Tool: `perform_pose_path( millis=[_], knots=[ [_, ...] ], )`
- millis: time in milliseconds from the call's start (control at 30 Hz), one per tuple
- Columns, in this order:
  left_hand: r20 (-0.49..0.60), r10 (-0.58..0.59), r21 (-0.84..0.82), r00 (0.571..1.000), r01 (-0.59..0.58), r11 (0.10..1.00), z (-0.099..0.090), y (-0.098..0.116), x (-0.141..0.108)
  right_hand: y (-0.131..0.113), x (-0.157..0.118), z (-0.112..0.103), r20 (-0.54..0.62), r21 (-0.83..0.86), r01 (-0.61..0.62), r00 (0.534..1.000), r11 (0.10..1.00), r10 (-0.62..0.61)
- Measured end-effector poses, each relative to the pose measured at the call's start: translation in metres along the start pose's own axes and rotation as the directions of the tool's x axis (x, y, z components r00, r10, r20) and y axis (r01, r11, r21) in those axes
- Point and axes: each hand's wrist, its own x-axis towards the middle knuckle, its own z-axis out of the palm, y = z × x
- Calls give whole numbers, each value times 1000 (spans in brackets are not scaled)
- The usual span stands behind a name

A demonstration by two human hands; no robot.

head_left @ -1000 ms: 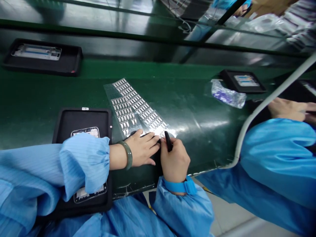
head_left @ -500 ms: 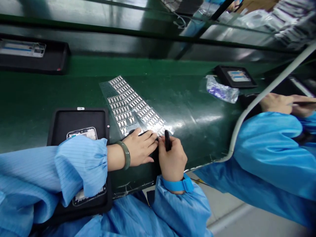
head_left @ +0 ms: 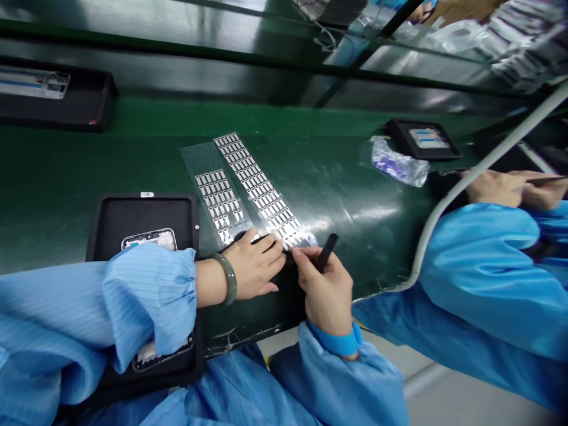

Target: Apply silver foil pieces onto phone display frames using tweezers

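My left hand (head_left: 255,266), with a green bangle at its wrist, lies with spread fingers over a dark item at the lower end of the sticker sheets. My right hand (head_left: 326,284) is closed round a black pen-like tool (head_left: 327,251); its thumb and index finger pinch at the lower corner of the right sheet, where the detail is too small to tell. Two clear sheets with rows of small silver pieces, the left sheet (head_left: 217,195) and the right sheet (head_left: 255,183), lie apart at the top and close together near my fingers.
A black tray (head_left: 144,213) with phone frames (head_left: 151,238) lies under my left sleeve. Another tray (head_left: 89,112) is at the far left. A plastic bag (head_left: 399,163) and a small tray (head_left: 450,149) lie at right, near a co-worker's hands (head_left: 497,186) behind a pale hose (head_left: 437,219).
The right sheet's upper end has swung right, away from the left sheet. My right hand has moved a little right, and the black tool tilts more. My left hand has barely moved.
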Motion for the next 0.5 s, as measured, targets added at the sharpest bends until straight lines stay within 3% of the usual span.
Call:
perform_pose_path(
  millis=[100, 167, 233, 333, 500],
  knots=[
    [-1, 0, -15, 1000, 0, 1000, 0, -1, 0, -5, 8, -10, -7, 267, -36, 999, 963, 39],
    [-1, 3, -24, 1000, -3, 1000, 0, -1, 0, -7, 15, -15, 20, 499, -49, 999, 865, 45],
    [-1, 6, -28, 1000, -6, 1000, 2, -2, 0, -5, 23, -17, 75, 567, -71, 997, 821, 34],
    [-6, -6, -27, 1000, 6, 1000, 4, -1, -2, 2, 30, -15, 128, 487, -85, 991, 869, 26],
    [-13, -34, -22, 999, 34, 999, 7, 0, -3, 15, 29, -11, 191, 174, -43, 982, 984, 9]
  ],
)
